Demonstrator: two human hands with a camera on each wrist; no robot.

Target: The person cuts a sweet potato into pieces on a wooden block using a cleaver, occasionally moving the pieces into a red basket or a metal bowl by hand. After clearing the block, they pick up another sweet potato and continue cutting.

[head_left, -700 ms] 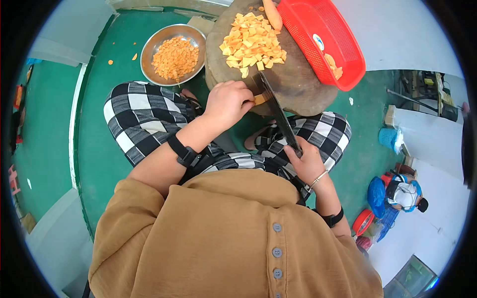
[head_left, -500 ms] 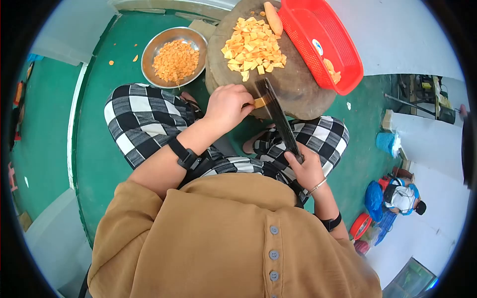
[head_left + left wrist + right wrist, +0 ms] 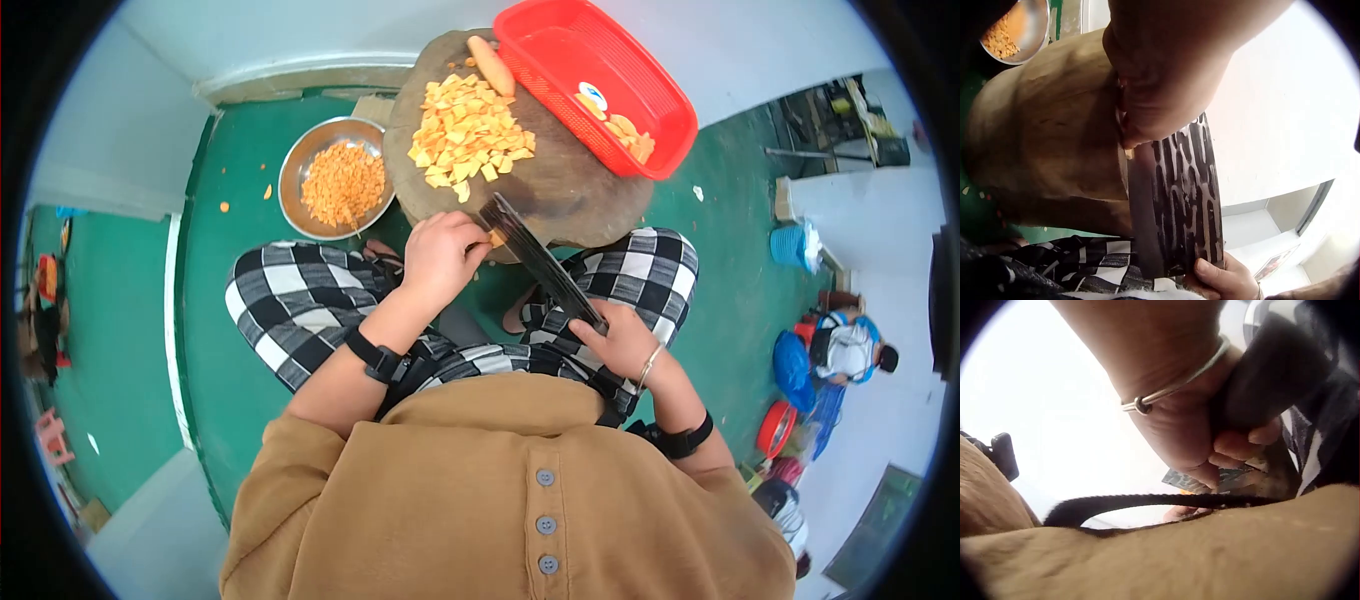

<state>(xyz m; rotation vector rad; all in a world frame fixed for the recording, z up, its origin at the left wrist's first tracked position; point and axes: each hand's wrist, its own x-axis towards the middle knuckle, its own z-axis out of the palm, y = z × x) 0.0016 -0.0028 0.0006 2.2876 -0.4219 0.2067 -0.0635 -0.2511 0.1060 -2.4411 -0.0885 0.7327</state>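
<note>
A round wooden block (image 3: 570, 200) carries a pile of orange pieces (image 3: 465, 130) and a whole peeled orange root (image 3: 491, 66). At its near edge the left hand (image 3: 440, 258) pinches a small orange piece (image 3: 496, 238), mostly hidden by the fingers in the left wrist view. The right hand (image 3: 622, 343) grips a dark cleaver (image 3: 545, 262), its blade right beside that piece. In the left wrist view the cleaver's textured blade (image 3: 1186, 194) stands against the block's edge (image 3: 1054, 131). The right wrist view has the right hand (image 3: 1179, 419) curled round a dark handle (image 3: 1279, 369).
A metal bowl (image 3: 290, 190) of small orange bits stands on the green floor left of the block. A red basket (image 3: 672, 100) with some orange slices rests on the block's right side. Checked trouser legs flank the block; another person (image 3: 850, 345) is at the far right.
The head view has shifted, so block, bowl and basket appear lower and the block further left. Both hands keep their hold; less of the pinched piece shows beside the blade.
</note>
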